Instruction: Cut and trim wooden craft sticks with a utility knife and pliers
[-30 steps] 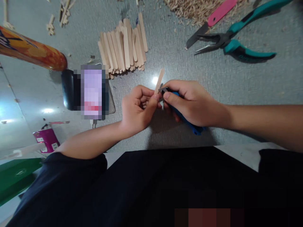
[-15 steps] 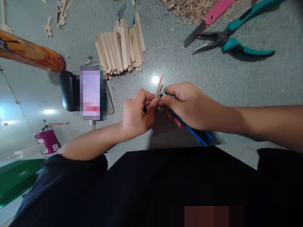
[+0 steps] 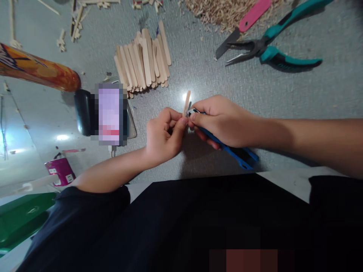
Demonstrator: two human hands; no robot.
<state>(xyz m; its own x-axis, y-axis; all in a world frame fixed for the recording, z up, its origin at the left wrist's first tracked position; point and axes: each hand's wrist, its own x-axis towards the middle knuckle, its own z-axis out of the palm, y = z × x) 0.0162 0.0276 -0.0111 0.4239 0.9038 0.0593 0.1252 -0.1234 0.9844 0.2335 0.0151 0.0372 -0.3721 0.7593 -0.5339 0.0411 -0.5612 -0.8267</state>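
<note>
Between the thumb and fingers of my left hand (image 3: 166, 132) is a wooden craft stick (image 3: 187, 100), its free end pointing away from me. My right hand (image 3: 224, 121) is wrapped round a blue utility knife (image 3: 241, 155), whose handle slants down to the right below the palm. The knife's metal tip is at the stick, right by my left fingertips; whether the blade is cutting into the wood I cannot tell. Beyond my left hand lies a row of wooden craft sticks (image 3: 144, 60), side by side on the grey table (image 3: 195, 64).
Teal-handled pliers (image 3: 263, 49) lie at the upper right over a pink-handled blade (image 3: 253, 17), beside a heap of wood shavings (image 3: 218, 13). To the left are a phone (image 3: 109, 113), a black rounded object (image 3: 82, 112), an orange can (image 3: 39, 70) and a purple power socket (image 3: 60, 172).
Both hands, with the craft stick and knife, have shifted slightly left in view. The stick stands a little more upright. The table items also sit slightly lower in view.
</note>
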